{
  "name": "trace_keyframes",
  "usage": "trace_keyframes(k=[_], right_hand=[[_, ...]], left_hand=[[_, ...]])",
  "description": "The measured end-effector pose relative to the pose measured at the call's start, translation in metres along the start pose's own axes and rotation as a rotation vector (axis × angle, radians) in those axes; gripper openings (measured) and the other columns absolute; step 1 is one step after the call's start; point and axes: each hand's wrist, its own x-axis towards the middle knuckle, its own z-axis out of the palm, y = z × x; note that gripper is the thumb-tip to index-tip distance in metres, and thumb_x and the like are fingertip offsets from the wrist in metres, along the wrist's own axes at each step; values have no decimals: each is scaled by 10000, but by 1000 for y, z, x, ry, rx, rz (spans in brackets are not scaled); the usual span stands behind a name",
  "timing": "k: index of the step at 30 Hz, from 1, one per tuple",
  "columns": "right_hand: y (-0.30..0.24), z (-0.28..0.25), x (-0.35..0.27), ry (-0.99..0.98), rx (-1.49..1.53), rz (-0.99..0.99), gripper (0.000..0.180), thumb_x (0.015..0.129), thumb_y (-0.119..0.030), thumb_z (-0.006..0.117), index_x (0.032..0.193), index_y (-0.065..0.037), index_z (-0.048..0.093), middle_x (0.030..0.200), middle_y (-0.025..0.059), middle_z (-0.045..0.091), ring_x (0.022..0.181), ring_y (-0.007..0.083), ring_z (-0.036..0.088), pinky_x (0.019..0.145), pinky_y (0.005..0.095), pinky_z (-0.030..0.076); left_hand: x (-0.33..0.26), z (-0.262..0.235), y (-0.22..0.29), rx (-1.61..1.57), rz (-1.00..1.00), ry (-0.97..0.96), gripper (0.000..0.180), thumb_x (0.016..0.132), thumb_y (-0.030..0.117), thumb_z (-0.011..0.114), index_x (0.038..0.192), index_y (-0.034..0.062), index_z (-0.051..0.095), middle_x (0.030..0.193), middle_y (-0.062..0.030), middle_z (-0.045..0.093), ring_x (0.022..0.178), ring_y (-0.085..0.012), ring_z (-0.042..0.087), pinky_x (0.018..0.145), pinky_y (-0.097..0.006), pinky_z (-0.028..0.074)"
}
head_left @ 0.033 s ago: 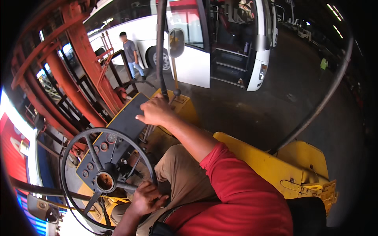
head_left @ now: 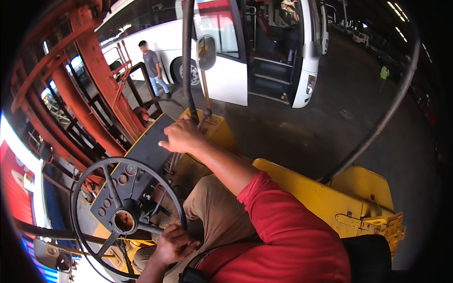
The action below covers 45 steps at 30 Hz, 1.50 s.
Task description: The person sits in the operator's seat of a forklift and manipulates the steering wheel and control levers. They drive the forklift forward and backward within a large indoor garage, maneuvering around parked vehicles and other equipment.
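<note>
1. One left hand point(head_left: 174, 245), fingers half-curled, sits at the right edge of the wheel's rim.
2. One wheel point(head_left: 124, 221), black, with three spokes and a worn hub, stands before the lap.
3. One right hand point(head_left: 181, 134) bends its fingers over the far edge of the panel, thumb held out to the left; with the fingers partly hidden, I cannot tell whether either hand grips anything.
4. One knobbed lever point(head_left: 207, 113) rises just beside the right hand.
5. One dark panel point(head_left: 147, 137), edged in yellow, carries at least four round gauges point(head_left: 123, 179); the wheel crosses its near end.
6. One yellow body point(head_left: 302, 188) runs along the person's right, its outer edge facing bare floor point(head_left: 283, 137).
7. Two posts point(head_left: 188, 52) show, one straight, one curving at the right.
8. One orange mast point(head_left: 101, 80) fills the left front, leaving narrow gaps.
9. One oval mirror point(head_left: 206, 53) overlaps one white bus point(head_left: 226, 82), doorway open.
10. One bystander point(head_left: 152, 66) stands beside it. The widest room lies rightward, between bus and yellow body.
</note>
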Motion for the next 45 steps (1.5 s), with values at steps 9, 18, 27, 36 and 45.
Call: trace_keyframes(k=[9,18,27,36,45], right_hand=[[-5,-25,-16,-87,-24,87,494,908,-557,728,934,-69,806,922,147,783,986,315,742,1051,474,403],[15,-59,-33,-121,-69,144,637,859,-708,714,991,-100,850,1035,140,788,1157,304,675,1034,485,497],[42,-38,-46,-114,74,167,675,817,-730,736,988,-89,855,1015,92,801,1173,294,652,984,452,566],[44,-28,-46,-68,87,151,600,849,-663,719,915,-82,853,985,90,797,1157,295,643,940,461,582],[42,-26,-47,-99,113,170,583,857,-665,708,1021,-126,858,1112,113,800,1326,357,604,1038,479,545]], left_hand=[[-138,-14,40,131,-240,212,211,888,123,826,734,70,692,736,-78,687,746,-285,673,766,-441,533],[-392,-20,-127,1059,-526,324,627,1137,382,418,1634,1,380,1330,-214,671,1041,-291,706,910,-374,578],[-236,-50,-78,949,-667,958,501,1093,171,629,659,10,436,632,-132,416,646,-322,430,679,-503,404],[-219,-49,-83,926,-700,987,490,1090,170,632,667,7,445,641,-129,420,648,-317,433,680,-497,404],[-233,-47,-85,894,-709,991,480,1088,170,636,676,4,455,649,-126,425,651,-311,436,681,-491,404]])
